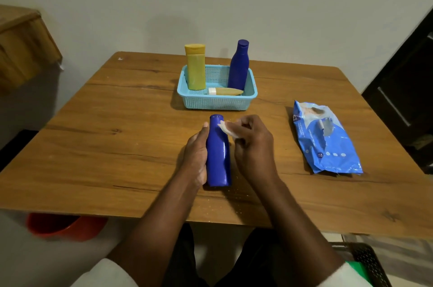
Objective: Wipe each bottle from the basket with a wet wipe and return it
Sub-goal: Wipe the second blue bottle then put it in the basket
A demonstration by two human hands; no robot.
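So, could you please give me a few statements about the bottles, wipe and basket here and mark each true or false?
1. The left hand grips the blue bottle being cleaned. True.
2. The right hand pinches the wet wipe against that bottle's base end. False: against its cap end.
3. The light blue basket holds two bottles. False: three, a yellow bottle and a dark blue bottle upright, plus a small tube lying down.
4. The wet wipe pack lies on the table right of the hands. True.

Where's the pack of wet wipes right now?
The wet wipes pack lies flat on the wooden table, at the person's right, beyond the right hand.
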